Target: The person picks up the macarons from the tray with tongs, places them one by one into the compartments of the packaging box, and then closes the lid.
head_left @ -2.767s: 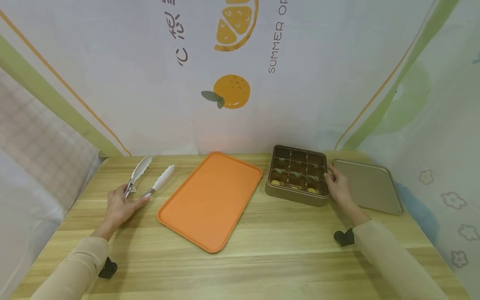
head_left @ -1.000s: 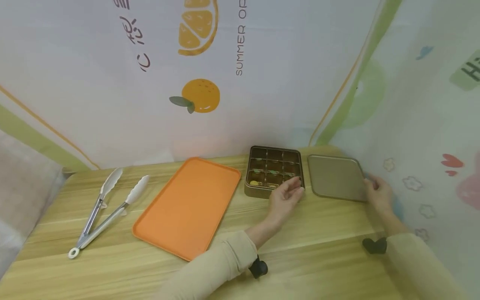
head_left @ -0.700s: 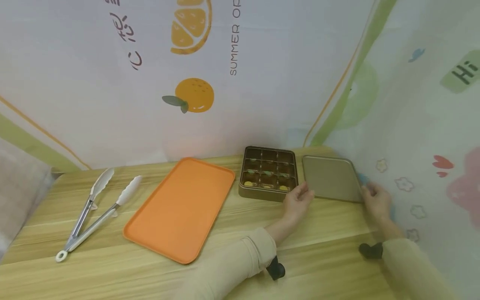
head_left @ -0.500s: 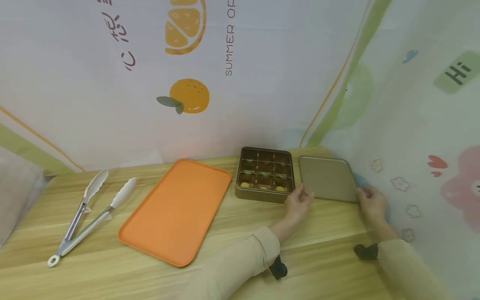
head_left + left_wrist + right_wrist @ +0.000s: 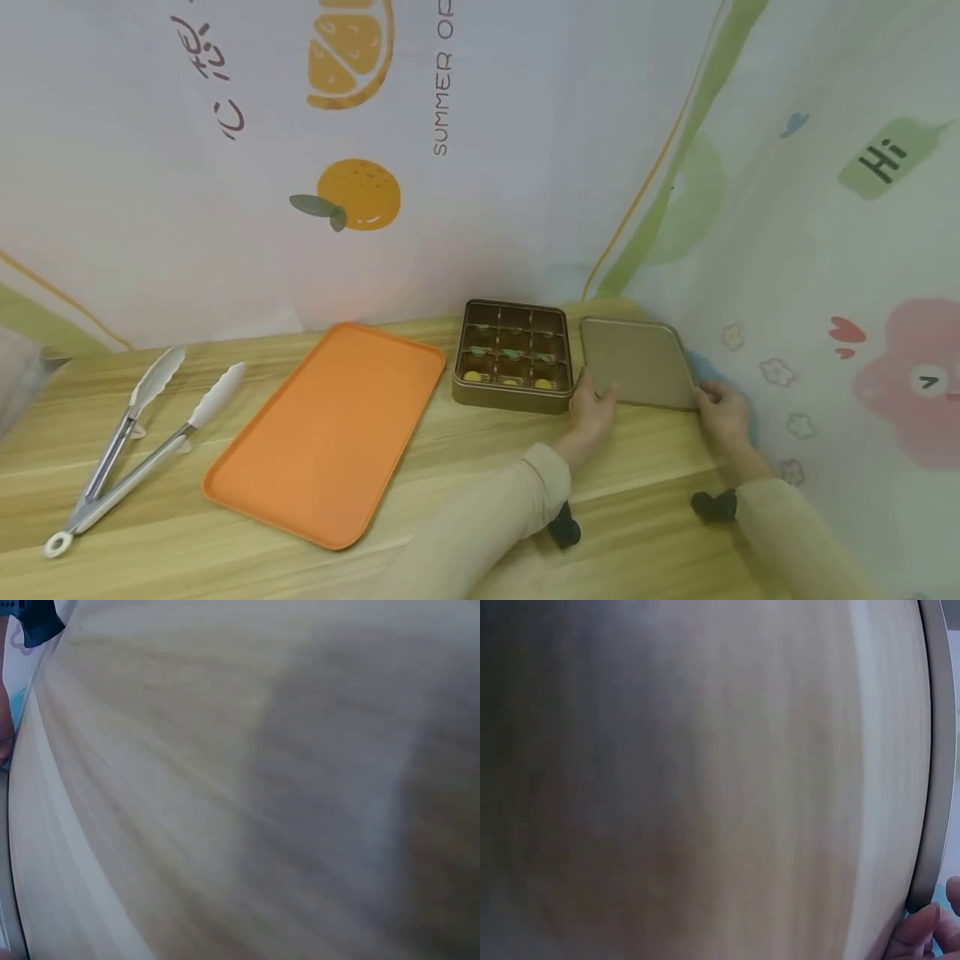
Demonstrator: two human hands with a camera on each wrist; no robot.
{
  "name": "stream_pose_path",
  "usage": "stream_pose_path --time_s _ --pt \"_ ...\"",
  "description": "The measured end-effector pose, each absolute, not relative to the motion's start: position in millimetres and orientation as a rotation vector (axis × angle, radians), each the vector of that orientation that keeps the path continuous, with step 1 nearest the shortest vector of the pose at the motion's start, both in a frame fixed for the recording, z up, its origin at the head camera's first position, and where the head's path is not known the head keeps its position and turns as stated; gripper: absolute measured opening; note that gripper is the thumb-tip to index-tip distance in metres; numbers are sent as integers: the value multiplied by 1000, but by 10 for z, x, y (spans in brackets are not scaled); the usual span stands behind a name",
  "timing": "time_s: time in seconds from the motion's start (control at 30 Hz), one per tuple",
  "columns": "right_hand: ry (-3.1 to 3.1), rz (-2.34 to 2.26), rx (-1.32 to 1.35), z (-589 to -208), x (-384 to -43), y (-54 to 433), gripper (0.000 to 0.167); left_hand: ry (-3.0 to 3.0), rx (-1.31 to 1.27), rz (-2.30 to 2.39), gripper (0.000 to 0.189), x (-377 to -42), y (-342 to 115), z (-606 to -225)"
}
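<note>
A flat bronze-coloured metal lid (image 5: 637,358) lies at the right of the table in the head view. My left hand (image 5: 588,417) pinches its near left corner, thumb over the front edge and fingers along the left side. At the near right corner, my right hand (image 5: 723,412) pinches the lid; its fingertips (image 5: 919,926) show against the metal edge in the right wrist view. Just left of the lid stands the matching tin box (image 5: 513,398), uncovered, divided into several compartments holding small green and yellow pieces. The left wrist view shows mostly table, with the lid's edge at lower left.
An orange tray (image 5: 330,433) lies left of the tin box. Farther left are spread metal tongs with white tips (image 5: 123,467). Printed cloth (image 5: 495,225) hangs behind the wooden table (image 5: 420,533) and along its right side.
My left hand has left the tongs and crossed to the lid's left corner. My right hand has moved from the tin box to the lid's right corner. The head view has turned right.
</note>
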State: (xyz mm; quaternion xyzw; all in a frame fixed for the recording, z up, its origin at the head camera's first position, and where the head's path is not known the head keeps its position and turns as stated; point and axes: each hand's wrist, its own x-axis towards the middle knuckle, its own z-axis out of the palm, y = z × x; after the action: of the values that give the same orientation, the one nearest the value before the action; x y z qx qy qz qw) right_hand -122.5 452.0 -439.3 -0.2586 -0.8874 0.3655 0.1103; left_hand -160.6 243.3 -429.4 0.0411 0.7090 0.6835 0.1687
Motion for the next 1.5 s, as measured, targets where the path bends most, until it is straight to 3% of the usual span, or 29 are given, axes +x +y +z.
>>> stream_pose_path --time_s 0.47,1.5 --pt "-2607 1173 -743 -4415 -1301 4521 40 2020 43 1946 61 -1718 2483 -4313" --pt "-2681 1168 -775 -4413 -1121 4749 40 2111 -90 1882 42 -1590 2549 -4293"
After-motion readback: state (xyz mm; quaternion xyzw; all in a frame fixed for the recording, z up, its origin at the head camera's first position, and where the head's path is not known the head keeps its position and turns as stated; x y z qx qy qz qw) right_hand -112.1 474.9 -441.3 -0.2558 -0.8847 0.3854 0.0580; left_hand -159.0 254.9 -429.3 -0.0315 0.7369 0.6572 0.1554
